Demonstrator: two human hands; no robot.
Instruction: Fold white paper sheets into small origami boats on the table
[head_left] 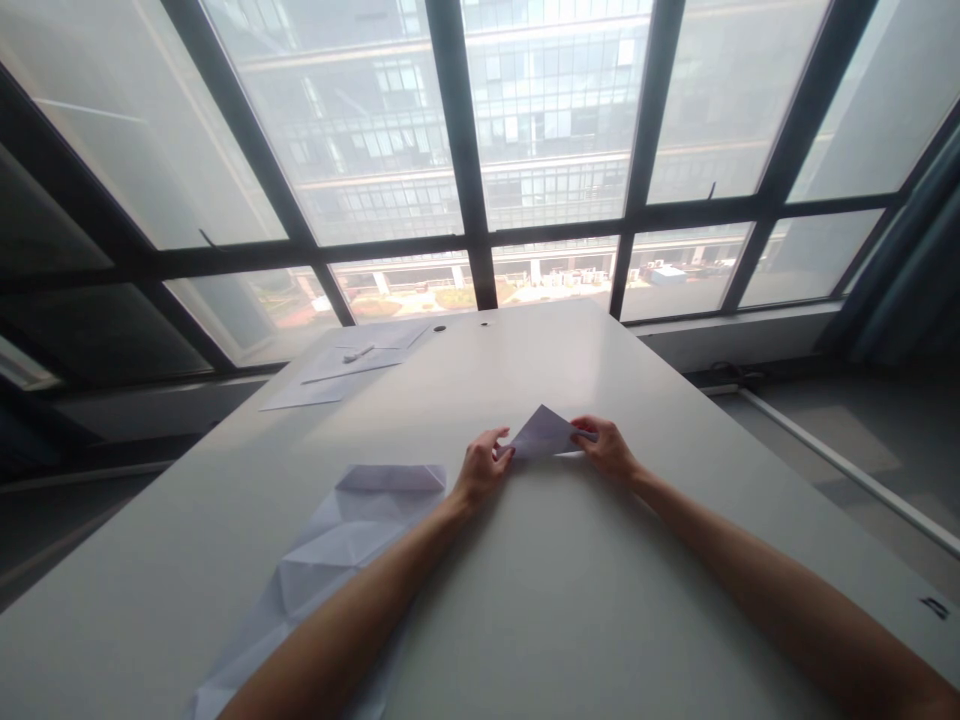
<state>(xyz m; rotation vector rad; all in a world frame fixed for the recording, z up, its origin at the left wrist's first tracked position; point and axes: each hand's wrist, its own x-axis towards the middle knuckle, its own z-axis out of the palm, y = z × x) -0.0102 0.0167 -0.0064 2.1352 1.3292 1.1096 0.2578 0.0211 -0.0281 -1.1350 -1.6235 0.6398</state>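
Left hand [482, 466] and right hand [604, 450] pinch opposite corners of a white triangular folded paper [545, 431] (apparently mid-fold; next wants aligned edges).

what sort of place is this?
Likely an office or meeting room: a large white table with its far end by dark-framed windows, a multi-storey glass-fronted building outside, and a curtain at the right.
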